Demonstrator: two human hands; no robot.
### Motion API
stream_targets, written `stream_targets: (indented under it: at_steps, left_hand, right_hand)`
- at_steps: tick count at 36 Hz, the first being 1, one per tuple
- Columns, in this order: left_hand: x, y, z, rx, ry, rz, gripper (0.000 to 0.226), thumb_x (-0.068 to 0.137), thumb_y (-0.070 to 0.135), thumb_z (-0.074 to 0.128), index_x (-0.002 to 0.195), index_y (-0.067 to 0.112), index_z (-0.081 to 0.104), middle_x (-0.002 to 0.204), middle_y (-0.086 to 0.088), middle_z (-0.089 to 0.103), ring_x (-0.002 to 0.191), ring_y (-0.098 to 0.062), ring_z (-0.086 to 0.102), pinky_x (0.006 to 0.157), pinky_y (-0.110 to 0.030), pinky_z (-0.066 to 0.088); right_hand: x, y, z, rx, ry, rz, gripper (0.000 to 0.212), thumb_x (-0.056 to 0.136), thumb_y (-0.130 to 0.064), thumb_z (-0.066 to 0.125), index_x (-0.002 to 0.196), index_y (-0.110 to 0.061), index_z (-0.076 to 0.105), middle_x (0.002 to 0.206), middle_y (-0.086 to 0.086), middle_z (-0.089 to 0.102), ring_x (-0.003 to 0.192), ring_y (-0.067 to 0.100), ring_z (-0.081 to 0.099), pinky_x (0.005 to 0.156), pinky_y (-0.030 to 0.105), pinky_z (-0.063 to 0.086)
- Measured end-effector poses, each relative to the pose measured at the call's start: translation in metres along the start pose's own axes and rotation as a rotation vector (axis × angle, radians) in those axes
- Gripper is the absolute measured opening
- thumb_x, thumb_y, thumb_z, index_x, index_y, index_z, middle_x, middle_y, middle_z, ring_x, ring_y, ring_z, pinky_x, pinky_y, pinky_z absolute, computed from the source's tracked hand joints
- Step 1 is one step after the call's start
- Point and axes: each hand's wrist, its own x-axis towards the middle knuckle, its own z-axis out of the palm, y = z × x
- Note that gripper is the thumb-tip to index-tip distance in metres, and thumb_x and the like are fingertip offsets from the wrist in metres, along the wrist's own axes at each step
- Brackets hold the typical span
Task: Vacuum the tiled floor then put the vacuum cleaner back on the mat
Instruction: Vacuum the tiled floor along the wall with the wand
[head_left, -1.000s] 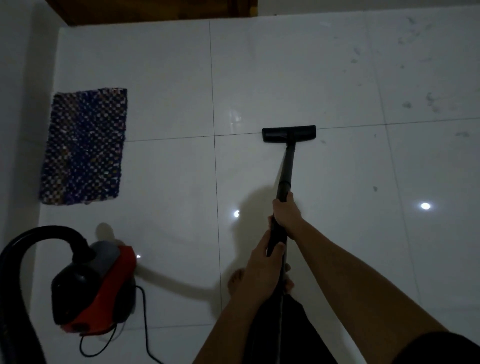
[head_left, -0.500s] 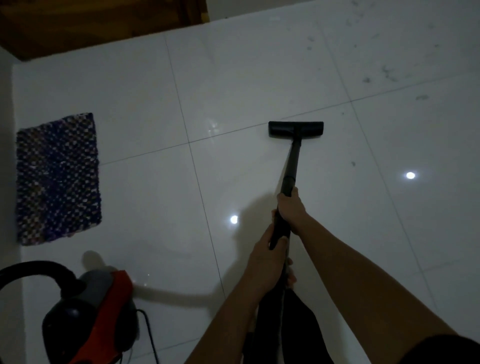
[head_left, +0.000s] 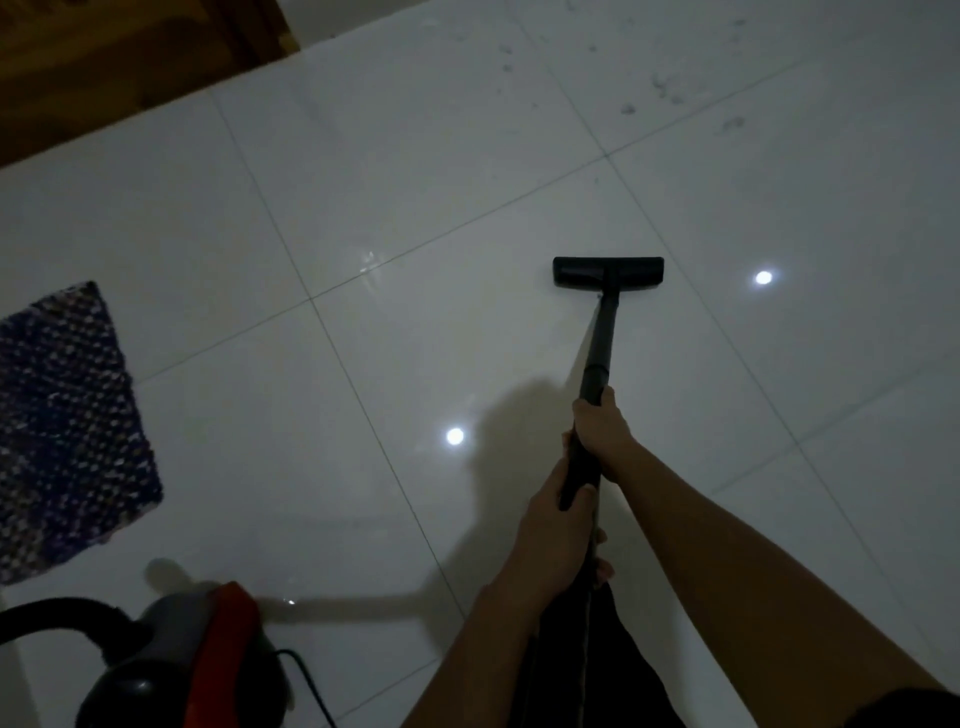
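Note:
Both my hands grip the black vacuum wand (head_left: 598, 343). My right hand (head_left: 602, 428) holds it higher up the tube; my left hand (head_left: 558, 525) holds it lower, nearer my body. The flat black floor head (head_left: 608, 272) rests on the white tiled floor (head_left: 415, 182) ahead of me. The red and black vacuum cleaner body (head_left: 182, 665) sits at the lower left, its black hose (head_left: 47, 616) arching off the left edge. A dark woven mat (head_left: 67, 431) lies on the tiles at the left.
Dust specks and smudges (head_left: 665, 88) mark the tiles at the upper right. A brown wooden surface (head_left: 104, 62) borders the floor at the top left. The vacuum's black cord (head_left: 306, 680) trails on the floor beside the body. Ceiling lights reflect on the tiles.
The view has swung to the right, so the mat and vacuum body sit further left and lower. The floor head has slid rightwards across the tile, away from the grout line.

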Motion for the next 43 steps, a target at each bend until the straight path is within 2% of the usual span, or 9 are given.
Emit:
stream_targets:
  at_steps: [4,12,16,20,25,31,34,39,43]
  left_hand:
    - [-0.001,-0.006,0.013,0.032,-0.028,-0.009,0.045,0.1,0.024,0.037,0.144,0.034,0.031,0.071,-0.004,0.051,0.047,-0.013,0.05,0.041,-0.02,0.045]
    - [0.002,-0.002,0.029,0.044,-0.036,-0.015,0.04,0.101,0.021,0.037,0.139,0.033,0.034,0.072,-0.001,0.052,0.05,-0.014,0.05,0.039,-0.018,0.044]
    - [0.013,0.003,0.03,0.037,-0.006,-0.001,0.034,0.1,0.021,0.039,0.132,0.032,0.043,0.064,0.001,0.053,0.044,-0.012,0.048,0.043,-0.024,0.045]
    - [0.03,0.016,0.033,-0.034,0.032,-0.007,0.03,0.1,0.02,0.04,0.12,0.041,0.046,0.059,0.001,0.055,0.04,-0.013,0.048,0.043,-0.025,0.044]
    - [0.061,0.036,0.039,-0.064,0.101,-0.003,0.038,0.1,0.022,0.042,0.135,0.036,0.041,0.063,-0.007,0.054,0.045,-0.018,0.048,0.046,-0.026,0.043]
    - [0.095,0.064,0.051,-0.108,0.144,0.012,0.041,0.1,0.022,0.041,0.138,0.036,0.037,0.066,-0.008,0.055,0.039,-0.012,0.05,0.04,-0.021,0.044]
    - [0.11,0.081,0.057,-0.113,0.168,0.008,0.043,0.1,0.022,0.04,0.141,0.033,0.034,0.07,-0.007,0.055,0.041,-0.009,0.051,0.038,-0.017,0.043]
    - [0.125,0.105,0.065,-0.204,0.191,0.021,0.038,0.1,0.021,0.04,0.137,0.033,0.039,0.069,-0.011,0.053,0.033,-0.007,0.048,0.036,-0.017,0.044]
    - [0.128,0.116,0.064,-0.29,0.208,0.015,0.037,0.101,0.019,0.04,0.135,0.032,0.041,0.071,-0.013,0.05,0.041,-0.013,0.049,0.037,-0.019,0.044]
  right_hand:
    - [-0.003,0.011,-0.016,0.01,0.029,0.003,0.055,0.1,-0.017,0.038,0.151,-0.024,0.017,0.075,0.01,0.051,0.051,0.02,0.052,0.045,0.03,0.043]
    - [0.009,0.021,-0.03,0.033,0.003,0.033,0.058,0.099,-0.016,0.039,0.151,-0.025,0.016,0.073,0.009,0.05,0.051,0.021,0.051,0.05,0.033,0.045]
    - [0.021,0.012,-0.03,0.042,-0.023,0.037,0.062,0.099,-0.016,0.038,0.152,-0.029,0.011,0.077,0.011,0.051,0.053,0.023,0.052,0.054,0.035,0.047]
    - [0.037,-0.008,-0.032,0.051,-0.069,0.039,0.067,0.099,-0.016,0.038,0.153,-0.034,0.003,0.092,0.015,0.053,0.055,0.023,0.053,0.052,0.033,0.047]
    - [0.065,-0.042,-0.037,0.009,-0.14,0.034,0.072,0.099,-0.016,0.039,0.152,-0.037,-0.005,0.089,0.015,0.054,0.057,0.023,0.054,0.056,0.035,0.049]
    - [0.097,-0.08,-0.048,-0.039,-0.199,0.028,0.072,0.1,-0.017,0.038,0.151,-0.04,-0.008,0.091,0.017,0.056,0.058,0.024,0.054,0.058,0.036,0.05]
    - [0.111,-0.098,-0.054,-0.066,-0.219,0.022,0.073,0.1,-0.016,0.038,0.151,-0.04,-0.009,0.099,0.018,0.054,0.06,0.024,0.055,0.062,0.037,0.051]
    - [0.124,-0.129,-0.062,-0.121,-0.25,0.009,0.072,0.1,-0.016,0.038,0.151,-0.039,-0.008,0.104,0.019,0.053,0.062,0.022,0.054,0.056,0.033,0.05]
    - [0.126,-0.143,-0.057,-0.162,-0.276,0.018,0.074,0.1,-0.015,0.039,0.151,-0.04,-0.008,0.09,0.014,0.053,0.062,0.021,0.055,0.057,0.033,0.05]
